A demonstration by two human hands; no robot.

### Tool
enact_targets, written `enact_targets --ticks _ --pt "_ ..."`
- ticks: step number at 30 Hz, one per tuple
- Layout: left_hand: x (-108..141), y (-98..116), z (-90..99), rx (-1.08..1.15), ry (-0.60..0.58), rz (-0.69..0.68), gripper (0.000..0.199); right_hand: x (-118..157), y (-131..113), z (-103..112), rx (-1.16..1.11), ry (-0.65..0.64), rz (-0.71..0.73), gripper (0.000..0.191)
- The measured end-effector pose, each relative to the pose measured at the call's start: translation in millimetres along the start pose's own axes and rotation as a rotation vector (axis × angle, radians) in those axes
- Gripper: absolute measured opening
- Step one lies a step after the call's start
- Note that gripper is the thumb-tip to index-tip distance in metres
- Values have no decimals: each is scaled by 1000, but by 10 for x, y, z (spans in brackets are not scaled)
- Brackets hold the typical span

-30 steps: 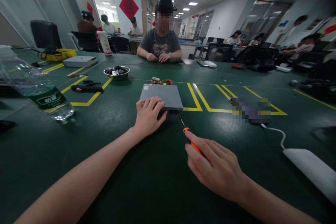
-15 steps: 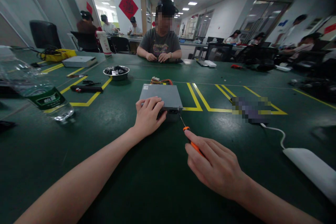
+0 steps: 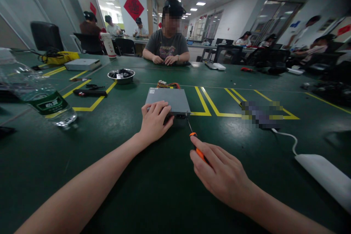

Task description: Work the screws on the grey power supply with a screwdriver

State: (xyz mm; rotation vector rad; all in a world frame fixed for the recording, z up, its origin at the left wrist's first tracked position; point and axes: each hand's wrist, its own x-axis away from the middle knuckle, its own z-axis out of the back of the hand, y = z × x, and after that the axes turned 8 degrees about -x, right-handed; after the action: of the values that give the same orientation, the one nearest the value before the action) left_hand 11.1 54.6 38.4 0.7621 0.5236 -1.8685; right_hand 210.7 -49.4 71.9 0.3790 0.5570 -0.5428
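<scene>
A grey metal computer power supply [image 3: 179, 99] lies flat on the green table, its bundle of coloured wires [image 3: 172, 85] behind it. My left hand [image 3: 156, 119] is closed over its near left edge, fingers on the top and thumb along the near side. In my right hand [image 3: 219, 172] is a screwdriver [image 3: 200, 153] with an orange and black handle. Its thin shaft points up and away, and the tip meets the near side of the power supply by the right corner. Whether the tip sits in a screw is too small to tell.
On the left stand a water bottle [image 3: 49, 104] and a metal bowl [image 3: 127, 79] of dark items, with a black tool [image 3: 90, 93] between them. To the right, a blurred device [image 3: 260, 115] is cabled to a white block [image 3: 320, 168]. Across the table sits a person [image 3: 167, 45].
My right hand has shifted slightly left and turned a little, bringing the screwdriver handle with it. The tip remains at the same corner. My left hand and the power supply stay put.
</scene>
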Motion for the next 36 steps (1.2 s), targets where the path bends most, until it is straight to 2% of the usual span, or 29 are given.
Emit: enact_targets --ticks 5,10,13,18,25,28,31,33,36 --pt "0 1 0 13 5 7 21 20 -21 14 44 -63 -32 23" --pt "-4 5 9 0 4 2 20 -10 -69 13 15 -73 -84 16" --pt "-2 8 6 -1 4 0 21 -29 -120 4 44 -103 -92 22" --pt "6 3 -5 1 -5 0 22 -17 -113 73 122 -37 -70 23" --pt "-6 -1 -6 3 23 -8 21 -15 -121 71 215 -33 -128 16" --pt "-10 1 -4 5 34 -14 21 -19 -164 34 218 -80 -154 26" --pt "-11 3 2 2 31 -12 20 -27 -180 43 204 -105 -117 36" --pt "-10 4 9 1 26 -13 21 -33 -160 69 209 -90 -103 34" --pt "-8 3 17 0 20 -11 21 -36 -118 91 241 -38 -104 21"
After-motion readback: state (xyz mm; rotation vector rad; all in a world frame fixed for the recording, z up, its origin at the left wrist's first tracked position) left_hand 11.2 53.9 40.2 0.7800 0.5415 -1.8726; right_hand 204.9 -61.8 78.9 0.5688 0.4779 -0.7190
